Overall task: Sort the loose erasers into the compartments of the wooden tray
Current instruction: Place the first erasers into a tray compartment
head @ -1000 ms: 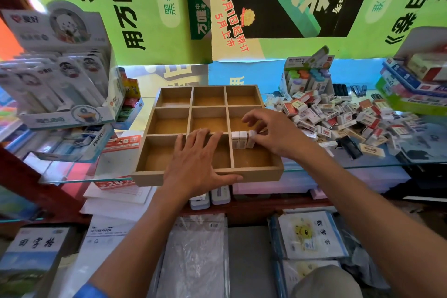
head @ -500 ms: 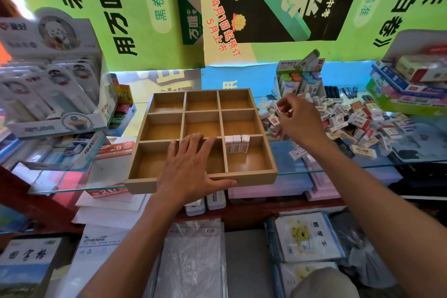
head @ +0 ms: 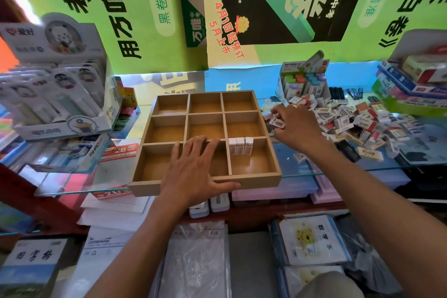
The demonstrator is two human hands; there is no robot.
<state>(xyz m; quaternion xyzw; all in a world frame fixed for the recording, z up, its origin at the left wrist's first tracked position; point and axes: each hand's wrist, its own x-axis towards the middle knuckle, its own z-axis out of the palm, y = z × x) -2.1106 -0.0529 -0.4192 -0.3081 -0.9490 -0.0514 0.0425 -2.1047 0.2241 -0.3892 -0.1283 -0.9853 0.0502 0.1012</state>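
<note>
Wooden tray (head: 256, 180) sits at the counter's front edge. Three erasers (head: 240, 145) stand upright side by side in its front-right compartment, against the back divider. Left hand (head: 193, 174) lies flat over the front-middle compartment, fingers spread. Right hand (head: 296, 128) is at the eraser pile (head: 350, 121) right of the tray, fingers curled, pinching one eraser (head: 277, 122).
</note>
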